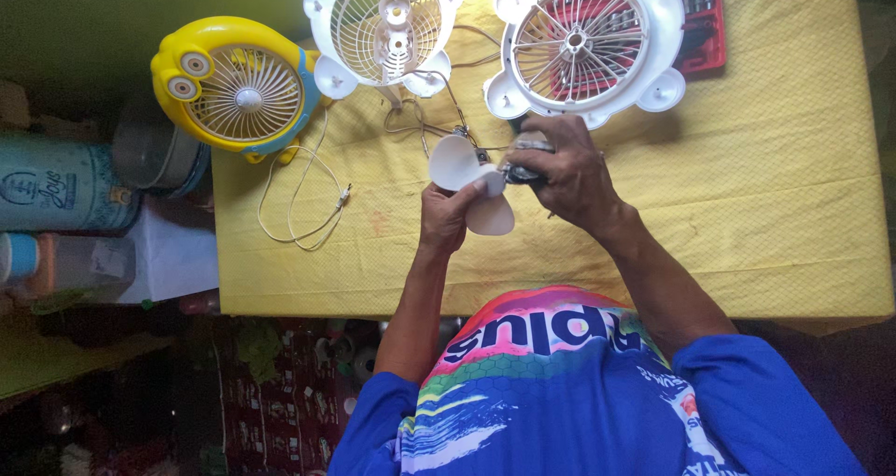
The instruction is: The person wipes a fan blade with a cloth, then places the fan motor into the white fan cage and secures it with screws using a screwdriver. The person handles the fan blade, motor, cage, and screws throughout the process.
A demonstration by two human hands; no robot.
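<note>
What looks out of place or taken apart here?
One fan is in pieces: white front grille and rear shell lie apart on the yellow cloth, while both hands hold its loose white blade.

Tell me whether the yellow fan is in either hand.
No: the yellow fan lies apart at the table's corner, while both hands hold the white fan blade.

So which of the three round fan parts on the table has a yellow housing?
The whole small fan at the far left: yellow body, blue trim. The other two, the middle grille and the right grille, are bare white.

Smooth white plastic fan blade (464,173); textured yellow cloth (747,159).
</note>
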